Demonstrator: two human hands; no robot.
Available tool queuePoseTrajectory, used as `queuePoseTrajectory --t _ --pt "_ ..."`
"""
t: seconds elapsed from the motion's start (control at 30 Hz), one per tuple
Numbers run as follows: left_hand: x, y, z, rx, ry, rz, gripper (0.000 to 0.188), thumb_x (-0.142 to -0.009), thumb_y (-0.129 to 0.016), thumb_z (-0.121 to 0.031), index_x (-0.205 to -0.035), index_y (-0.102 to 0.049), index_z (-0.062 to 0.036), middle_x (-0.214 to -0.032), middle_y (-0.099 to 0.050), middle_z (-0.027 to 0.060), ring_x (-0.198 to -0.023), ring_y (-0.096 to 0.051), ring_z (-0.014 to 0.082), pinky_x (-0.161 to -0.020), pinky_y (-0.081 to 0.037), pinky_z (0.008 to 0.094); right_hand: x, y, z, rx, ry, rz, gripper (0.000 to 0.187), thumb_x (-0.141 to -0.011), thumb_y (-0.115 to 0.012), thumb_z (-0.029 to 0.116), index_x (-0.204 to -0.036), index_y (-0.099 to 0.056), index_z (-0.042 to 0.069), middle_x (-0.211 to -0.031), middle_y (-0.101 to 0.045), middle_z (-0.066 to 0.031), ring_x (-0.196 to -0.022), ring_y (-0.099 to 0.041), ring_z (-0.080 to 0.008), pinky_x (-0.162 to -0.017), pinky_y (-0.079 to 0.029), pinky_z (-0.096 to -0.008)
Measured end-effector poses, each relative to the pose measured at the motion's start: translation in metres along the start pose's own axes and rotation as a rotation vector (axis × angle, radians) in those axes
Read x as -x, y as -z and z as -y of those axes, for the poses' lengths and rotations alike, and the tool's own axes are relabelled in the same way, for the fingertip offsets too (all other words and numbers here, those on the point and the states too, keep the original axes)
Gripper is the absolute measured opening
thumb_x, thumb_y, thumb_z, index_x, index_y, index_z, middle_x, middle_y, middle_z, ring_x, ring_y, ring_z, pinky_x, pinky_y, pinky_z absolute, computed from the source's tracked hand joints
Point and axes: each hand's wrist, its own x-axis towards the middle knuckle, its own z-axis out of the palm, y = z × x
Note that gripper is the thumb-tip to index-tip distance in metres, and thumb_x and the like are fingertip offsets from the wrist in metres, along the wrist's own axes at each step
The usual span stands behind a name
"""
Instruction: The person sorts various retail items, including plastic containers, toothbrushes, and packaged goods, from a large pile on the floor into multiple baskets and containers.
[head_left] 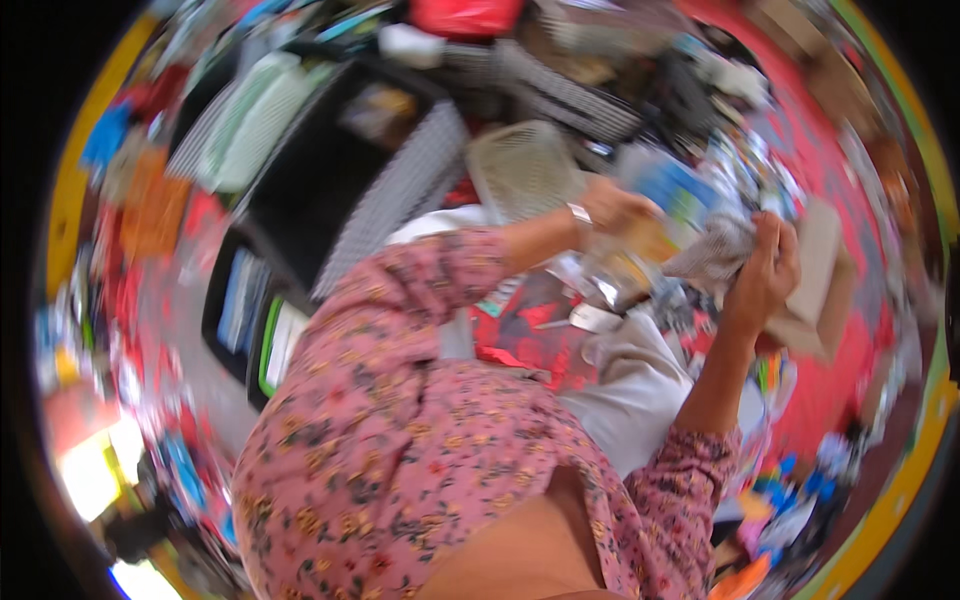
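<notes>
My right hand (768,268) is closed on a grey, ribbed, soft-looking piece (715,248) that hangs toward the middle; blur hides its exact kind. To its left, my left hand (618,212), with a pale band at the wrist, has its fingers curled. A yellowish-brown, shiny thing (648,240) shows just beneath its fingertips, and I cannot tell whether they grip it. A clear and blue plastic package (672,190) lies right beyond the two hands. Below them sits a clear packet (612,280) among small loose items.
A large black crate (315,170) stands tilted at the left, beside a pale green basket (250,122). A cream basket (522,172) lies beyond my left forearm. An open cardboard box (815,290) is close to my right hand. Mixed clutter covers much of the red floor (820,400).
</notes>
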Motion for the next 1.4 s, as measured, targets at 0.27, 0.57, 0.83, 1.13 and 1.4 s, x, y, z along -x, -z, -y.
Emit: queuePoseTrajectory --t 0.27,0.57,0.83,1.13,1.4 --pt "0.009 -0.017 0.024 0.342 -0.06 -0.056 0.031 -0.058 -0.071 -0.027 -0.073 -0.064 -0.0009 -0.07 -0.061 0.0063 -0.063 -0.056 0.0138 -0.058 -0.046 0.0279 0.035 -0.075 -0.023 0.601 0.616 0.243 0.017 -0.081 -0.056 0.019 -0.086 -0.055 0.003 -0.077 -0.053 -0.0126 -0.074 -0.052 -0.0321 -0.065 -0.042 -0.0392" --pt "0.009 0.021 -0.004 0.487 0.081 0.008 0.019 -0.068 -0.068 -0.02 -0.08 -0.063 -0.007 -0.082 -0.062 0.0053 -0.073 -0.06 0.0163 -0.068 -0.05 0.0308 -0.044 0.056 -0.105 1.048 0.168 -0.232 0.027 -0.08 -0.056 0.03 -0.09 -0.061 0.005 -0.09 -0.06 -0.0099 -0.079 -0.058 -0.0267 -0.066 -0.044 -0.0366" --pt "-0.008 0.046 -0.025 0.72 0.002 0.025 0.022 -0.072 -0.064 -0.015 -0.089 -0.058 -0.0031 -0.087 -0.061 0.0057 -0.08 -0.059 0.0173 -0.077 -0.048 0.0323 -0.015 -0.013 -0.07 -0.326 -0.729 0.429 0.057 -0.076 -0.06 0.046 -0.106 -0.054 -0.002 -0.091 -0.058 -0.0079 -0.077 -0.055 -0.0145 -0.069 -0.044 -0.0274" --pt "-0.003 0.036 -0.024 0.632 -0.009 0.135 0.025 -0.074 -0.062 -0.014 -0.095 -0.057 -0.0019 -0.09 -0.061 0.0058 -0.083 -0.059 0.0169 -0.08 -0.046 0.033 0.004 -0.034 -0.068 -0.758 -0.769 0.349 0.037 -0.075 -0.064 0.022 -0.104 -0.053 0.002 -0.085 -0.061 -0.0094 -0.066 -0.061 -0.0179 -0.057 -0.052 -0.0293" --pt "0.006 0.026 -0.042 0.635 -0.104 0.147 0.032 -0.08 -0.061 -0.02 -0.106 -0.051 -0.0037 -0.097 -0.058 0.0045 -0.088 -0.057 0.0146 -0.078 -0.047 0.0337 0.002 -0.026 -0.049 -0.894 -0.781 0.287 0.034 -0.075 -0.062 0.019 -0.103 -0.053 0.002 -0.087 -0.061 -0.0091 -0.074 -0.06 -0.0206 -0.066 -0.05 -0.0331"
